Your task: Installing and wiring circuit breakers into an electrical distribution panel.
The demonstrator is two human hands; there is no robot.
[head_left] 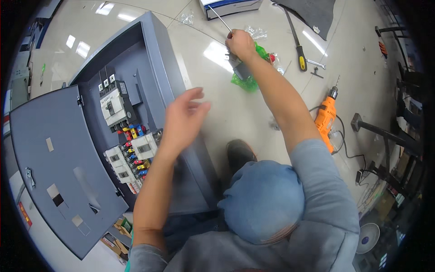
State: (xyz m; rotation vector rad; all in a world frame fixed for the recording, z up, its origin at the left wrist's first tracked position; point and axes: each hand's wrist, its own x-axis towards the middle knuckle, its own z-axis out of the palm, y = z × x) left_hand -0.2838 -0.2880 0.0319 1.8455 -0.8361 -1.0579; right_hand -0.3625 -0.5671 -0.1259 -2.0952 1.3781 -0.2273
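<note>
Glossy pale floor tiles carry a grey electrical cabinet lying open at the left, its door swung out and its breakers already mounted with coloured wiring below, so the fitting-out looks well advanced though not closed up. Over the cabinet's right edge the left hand hovers empty, fingers loosely spread. Further right, the right hand is clenched around a thin metal rod above a green bag, with a screwdriver and an orange drill lying beyond.

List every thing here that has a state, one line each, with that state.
Cabinet door: swung open, lying flat.
Electrical cabinet: open, breakers showing.
Right hand: closed on a thin metal rod.
Left hand: open, empty, above the cabinet edge.
Orange drill: lying on the floor, cord attached.
Screwdriver: lying on the floor.
</note>
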